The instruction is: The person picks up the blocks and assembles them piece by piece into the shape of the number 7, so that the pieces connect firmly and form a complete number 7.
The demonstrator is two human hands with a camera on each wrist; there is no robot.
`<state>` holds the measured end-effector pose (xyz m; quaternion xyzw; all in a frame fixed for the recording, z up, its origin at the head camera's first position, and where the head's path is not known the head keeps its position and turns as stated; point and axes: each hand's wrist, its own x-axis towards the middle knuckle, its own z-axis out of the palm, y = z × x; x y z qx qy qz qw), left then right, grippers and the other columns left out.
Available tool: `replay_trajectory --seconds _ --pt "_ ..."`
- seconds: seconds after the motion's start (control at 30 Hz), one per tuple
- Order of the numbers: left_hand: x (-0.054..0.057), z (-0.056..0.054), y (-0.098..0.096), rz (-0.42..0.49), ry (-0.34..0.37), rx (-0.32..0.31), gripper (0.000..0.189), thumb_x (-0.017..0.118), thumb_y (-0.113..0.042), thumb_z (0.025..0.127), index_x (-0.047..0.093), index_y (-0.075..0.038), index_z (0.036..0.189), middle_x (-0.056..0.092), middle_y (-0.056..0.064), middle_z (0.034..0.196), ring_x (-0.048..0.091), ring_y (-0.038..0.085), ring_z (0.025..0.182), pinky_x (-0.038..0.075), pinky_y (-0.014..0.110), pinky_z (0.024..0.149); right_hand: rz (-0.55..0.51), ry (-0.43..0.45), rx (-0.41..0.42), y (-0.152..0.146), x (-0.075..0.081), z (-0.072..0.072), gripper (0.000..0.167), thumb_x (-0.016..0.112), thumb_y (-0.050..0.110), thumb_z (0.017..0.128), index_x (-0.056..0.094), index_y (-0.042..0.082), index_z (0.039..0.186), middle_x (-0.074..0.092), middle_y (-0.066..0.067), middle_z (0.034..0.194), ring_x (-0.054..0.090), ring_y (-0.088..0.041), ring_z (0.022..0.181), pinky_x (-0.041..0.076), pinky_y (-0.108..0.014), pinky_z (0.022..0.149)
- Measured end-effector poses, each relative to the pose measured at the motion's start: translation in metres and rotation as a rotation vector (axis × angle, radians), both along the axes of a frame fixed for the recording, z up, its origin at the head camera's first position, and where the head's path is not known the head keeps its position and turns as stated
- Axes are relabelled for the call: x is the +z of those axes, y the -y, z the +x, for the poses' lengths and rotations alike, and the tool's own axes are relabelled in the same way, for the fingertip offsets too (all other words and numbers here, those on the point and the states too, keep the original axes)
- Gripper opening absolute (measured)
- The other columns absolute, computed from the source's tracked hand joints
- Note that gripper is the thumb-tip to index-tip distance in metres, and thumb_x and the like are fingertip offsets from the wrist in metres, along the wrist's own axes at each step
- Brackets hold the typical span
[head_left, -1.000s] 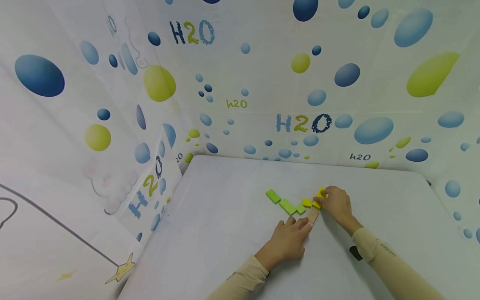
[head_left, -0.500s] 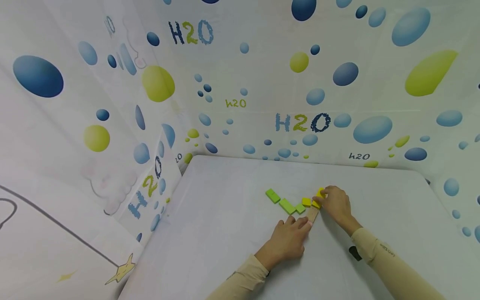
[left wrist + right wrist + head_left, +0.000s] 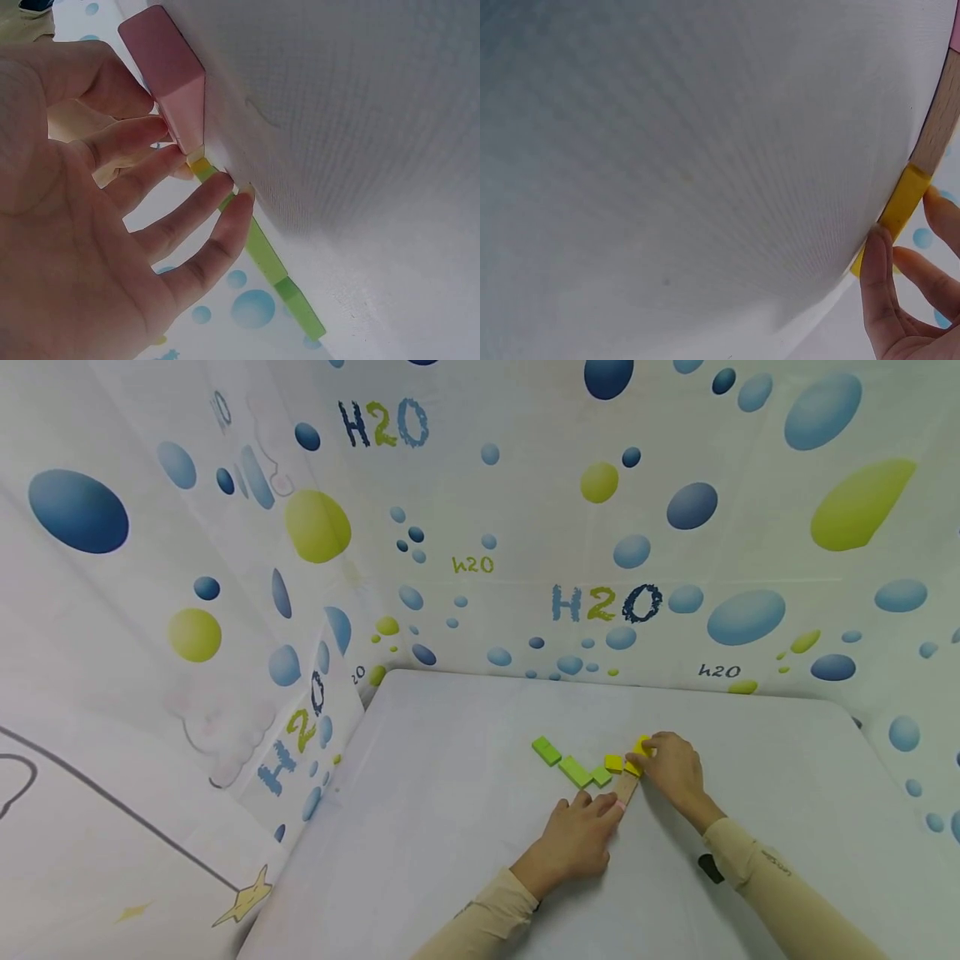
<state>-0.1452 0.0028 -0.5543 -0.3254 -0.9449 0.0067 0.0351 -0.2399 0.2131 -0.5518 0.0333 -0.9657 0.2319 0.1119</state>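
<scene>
My right hand (image 3: 675, 770) pinches a yellow block (image 3: 906, 198) between thumb and fingers at the far end of a line of blocks. Directly behind it in the line lies a plain wooden block (image 3: 626, 788), its end against the yellow one. A pink block (image 3: 169, 75) continues the line nearer to me, mostly hidden by my left hand (image 3: 576, 842) in the head view. The fingers of my left hand are loosely extended, fingertips touching the pink block's side. Just left of the gripped block sits a small yellow block (image 3: 613, 763).
Several light green blocks, among them a long one (image 3: 575, 772) and a small square one (image 3: 601, 777), run left from the yellow blocks. All lie on a white table (image 3: 420, 827). Behind stands a patterned curtain (image 3: 525, 510). A dark object (image 3: 710, 867) shows beside the right sleeve.
</scene>
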Motion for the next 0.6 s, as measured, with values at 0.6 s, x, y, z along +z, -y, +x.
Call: replay_trajectory --seconds 0.6 --pt "-0.0015 0.0014 -0.0011 -0.014 -0.025 0.003 0.061 0.073 -0.03 0.088 0.053 -0.032 0.145 0.051 -0.011 0.152 0.055 0.016 0.123 0.048 0.034 0.08 -0.026 -0.011 0.0 -0.0005 -0.0029 0.0011 0.045 0.085 0.029 0.088 0.076 -0.011 0.108 0.068 -0.033 0.12 0.066 -0.053 0.109 0.055 -0.061 0.085"
